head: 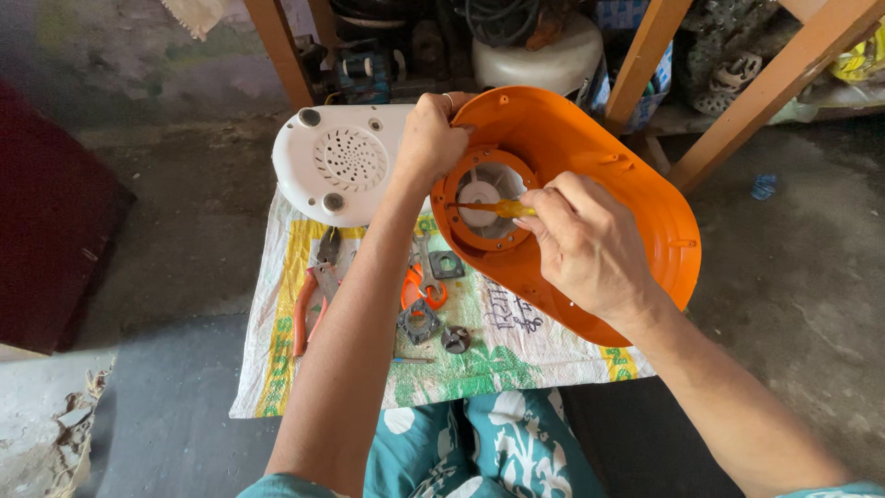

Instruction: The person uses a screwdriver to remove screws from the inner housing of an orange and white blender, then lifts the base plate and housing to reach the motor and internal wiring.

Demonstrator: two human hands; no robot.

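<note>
My left hand (430,140) grips the upper left rim of a large orange plastic housing (636,217), tilted up on edge over the sack. My right hand (585,242) holds a yellow-handled screwdriver (502,208), its tip pointing left into the round opening (486,196) of the housing, where a white part shows inside an orange ring. Behind my left hand lies a white plastic base (341,161) with a round perforated grille and rubber feet.
A woven sack (277,323) covers the floor as a work mat. On it lie orange-handled pliers (312,295), a small orange part (417,288), and a few grey metal and plastic pieces (420,323). Wooden legs (765,92) and cluttered parts stand behind.
</note>
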